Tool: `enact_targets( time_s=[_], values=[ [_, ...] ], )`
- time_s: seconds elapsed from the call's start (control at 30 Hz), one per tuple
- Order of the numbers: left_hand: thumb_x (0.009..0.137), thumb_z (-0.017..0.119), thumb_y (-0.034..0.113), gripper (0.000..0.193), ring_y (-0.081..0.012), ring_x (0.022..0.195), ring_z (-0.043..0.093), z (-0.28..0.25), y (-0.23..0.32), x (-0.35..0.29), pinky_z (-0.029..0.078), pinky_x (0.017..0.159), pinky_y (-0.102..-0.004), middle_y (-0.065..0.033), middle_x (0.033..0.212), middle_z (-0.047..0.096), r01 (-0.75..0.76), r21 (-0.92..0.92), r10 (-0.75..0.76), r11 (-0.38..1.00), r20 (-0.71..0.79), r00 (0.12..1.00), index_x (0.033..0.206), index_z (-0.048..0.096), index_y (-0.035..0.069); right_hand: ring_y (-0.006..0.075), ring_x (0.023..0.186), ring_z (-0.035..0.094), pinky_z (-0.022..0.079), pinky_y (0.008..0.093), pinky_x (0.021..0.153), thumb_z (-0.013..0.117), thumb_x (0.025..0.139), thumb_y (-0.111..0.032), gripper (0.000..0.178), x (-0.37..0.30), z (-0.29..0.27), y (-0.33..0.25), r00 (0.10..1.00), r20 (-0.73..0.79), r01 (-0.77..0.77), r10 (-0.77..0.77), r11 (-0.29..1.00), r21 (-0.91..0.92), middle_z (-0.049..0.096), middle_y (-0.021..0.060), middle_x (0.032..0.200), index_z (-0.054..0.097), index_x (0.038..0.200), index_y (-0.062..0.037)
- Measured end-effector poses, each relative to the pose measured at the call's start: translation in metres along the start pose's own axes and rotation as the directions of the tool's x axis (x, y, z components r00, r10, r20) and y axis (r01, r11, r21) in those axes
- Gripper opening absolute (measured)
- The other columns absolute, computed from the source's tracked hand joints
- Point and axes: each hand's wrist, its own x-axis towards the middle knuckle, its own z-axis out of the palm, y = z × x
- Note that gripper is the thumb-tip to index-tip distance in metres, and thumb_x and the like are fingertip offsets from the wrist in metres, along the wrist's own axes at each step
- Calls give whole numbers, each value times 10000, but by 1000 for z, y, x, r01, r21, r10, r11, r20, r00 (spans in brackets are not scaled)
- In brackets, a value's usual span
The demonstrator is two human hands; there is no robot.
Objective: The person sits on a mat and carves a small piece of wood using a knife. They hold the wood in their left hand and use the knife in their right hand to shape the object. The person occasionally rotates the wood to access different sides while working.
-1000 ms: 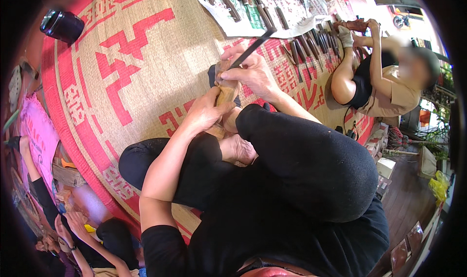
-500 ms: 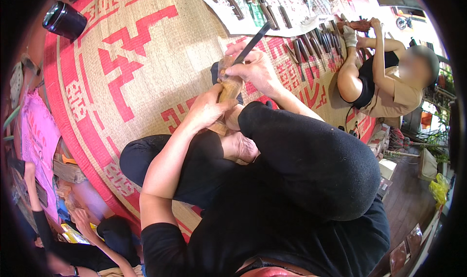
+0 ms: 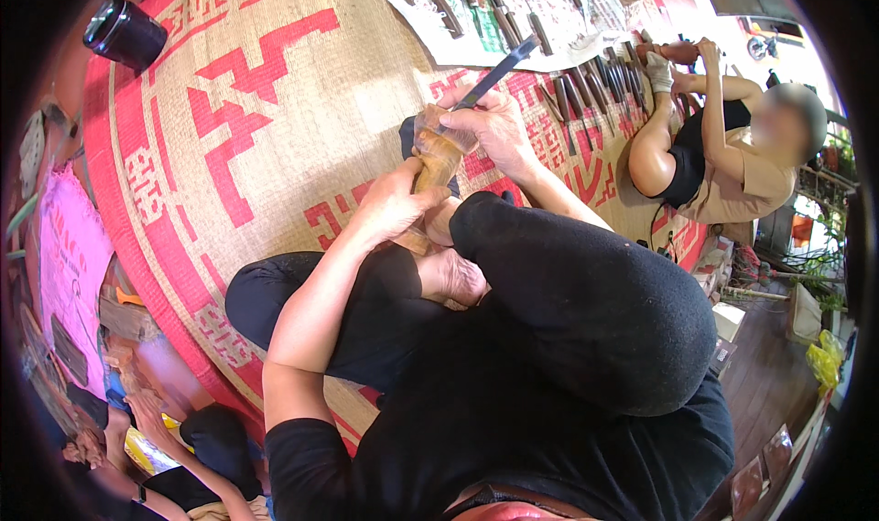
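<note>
Head view:

1. Left hand (image 3: 396,208): closed round lower part of wood piece (image 3: 438,155), fingers wrapped, thumb side up. Piece rises up and fwd from this hand; its base sits near the foot, just below the hand.
2. Right hand (image 3: 499,127): closed on blade (image 3: 499,70), gripping handle end. Top of piece lies just left of this hand, touching the fingers.
3. Key relation: piece's long axis runs near-upright, slightly tilted away from body. Blade's long axis runs diagonal, up and to the right of right hand, tip pointing away from piece. Where the blade meets the wood is hidden by the fingers; cannot tell.
4. Both hands on piece; left is lower, right is at upper end.
5. Surroundings: woven mat (image 3: 275,118) w/ red pattern under the legs. Row of tools (image 3: 513,17) on a sheet, beyond right hand. Dark jar (image 3: 125,32) far left of left hand. Another person (image 3: 723,146) sits to the right, own hands on a separate item.
</note>
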Motion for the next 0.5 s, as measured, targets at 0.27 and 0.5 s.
enact_targets(
  time_s=[0.27,0.5],
  values=[
    [797,676,381,550,-190,723,636,-3,2,-5,497,639,-315,-143,866,648,77,14,-76,997,-14,997,1137,563,-35,85,872,575,454,255,775,733,762,-87,204,1,11,8,969,110,234,-223,967,-103,635,-20,927,678,956,-57],
    [797,670,396,561,-223,781,650,-2,3,-2,503,697,-332,-163,903,660,10,34,-9,999,-15,1000,1139,564,-36,82,871,576,455,255,773,735,748,-62,180,-3,4,-6,998,43,47,-49,998,46,628,-9,906,689,922,-46]
  ],
)
